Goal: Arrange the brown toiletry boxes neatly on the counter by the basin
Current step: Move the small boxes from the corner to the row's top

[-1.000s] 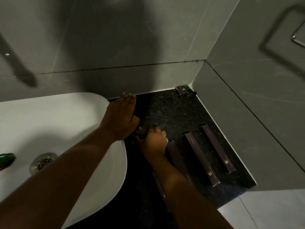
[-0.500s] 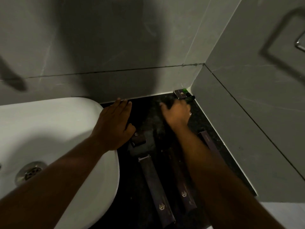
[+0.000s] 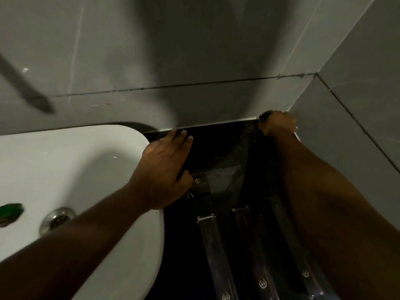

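Observation:
Three long brown toiletry boxes lie side by side on the black counter point(image 3: 227, 148): a left box point(image 3: 216, 256), a middle box point(image 3: 255, 256) and a right box point(image 3: 298, 267) partly under my right forearm. A short brown box point(image 3: 201, 185) lies beside the basin, half under my left hand point(image 3: 164, 169), which rests flat with fingers stretched towards the wall. My right hand point(image 3: 277, 124) is in the far corner of the counter, with its fingers curled over a small dark box point(image 3: 265, 115) that is mostly hidden.
The white basin point(image 3: 75, 169) fills the left side, with a metal drain point(image 3: 57, 219) and a green object point(image 3: 9, 213) inside it. Grey tiled walls close the counter off at the back and on the right.
My right hand left the long boxes, reached to the far corner and closed over the small box there. My left hand stayed flat beside the short box. The view shifted right.

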`<state>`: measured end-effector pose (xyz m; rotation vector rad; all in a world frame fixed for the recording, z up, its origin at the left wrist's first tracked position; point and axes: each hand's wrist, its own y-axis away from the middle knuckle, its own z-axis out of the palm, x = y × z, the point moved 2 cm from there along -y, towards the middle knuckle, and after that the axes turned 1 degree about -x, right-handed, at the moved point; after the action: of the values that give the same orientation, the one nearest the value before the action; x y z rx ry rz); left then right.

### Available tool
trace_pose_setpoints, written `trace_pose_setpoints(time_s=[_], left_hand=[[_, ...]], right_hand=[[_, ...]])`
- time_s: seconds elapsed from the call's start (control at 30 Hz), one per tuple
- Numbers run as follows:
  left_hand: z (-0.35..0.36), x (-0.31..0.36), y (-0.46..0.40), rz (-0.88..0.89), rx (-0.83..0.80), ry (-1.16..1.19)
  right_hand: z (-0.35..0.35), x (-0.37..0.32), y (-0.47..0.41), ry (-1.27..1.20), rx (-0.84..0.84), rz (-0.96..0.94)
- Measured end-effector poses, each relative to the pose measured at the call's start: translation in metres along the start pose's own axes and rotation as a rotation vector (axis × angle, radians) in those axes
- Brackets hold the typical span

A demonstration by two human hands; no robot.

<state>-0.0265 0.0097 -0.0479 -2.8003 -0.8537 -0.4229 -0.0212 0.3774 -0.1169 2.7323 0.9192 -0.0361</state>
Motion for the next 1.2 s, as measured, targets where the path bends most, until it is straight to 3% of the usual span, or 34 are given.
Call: trace_pose_setpoints(time_s=[0.13,0.23,0.4,1.2], left_hand=[[-0.001,0.000,0.000,0.003,-0.005,-0.011],[-0.002,0.001,0.000,0.002,-0.015,-0.023],[-0.001,0.000,0.001,0.025,-0.006,-0.035],[-0.001,0.001,0.003,0.007,-0.014,-0.018]], right_hand=[[-0.023,-0.005,0.035,-0.132,0.005,-0.085],[-0.027,-0.017,0.076,-0.225,0.034,-0.329],[0.011,-0.022,0.148,-0.030,-0.292,-0.566],[0.036,-0.018,0.184,-0.009,-0.298,-0.566]])
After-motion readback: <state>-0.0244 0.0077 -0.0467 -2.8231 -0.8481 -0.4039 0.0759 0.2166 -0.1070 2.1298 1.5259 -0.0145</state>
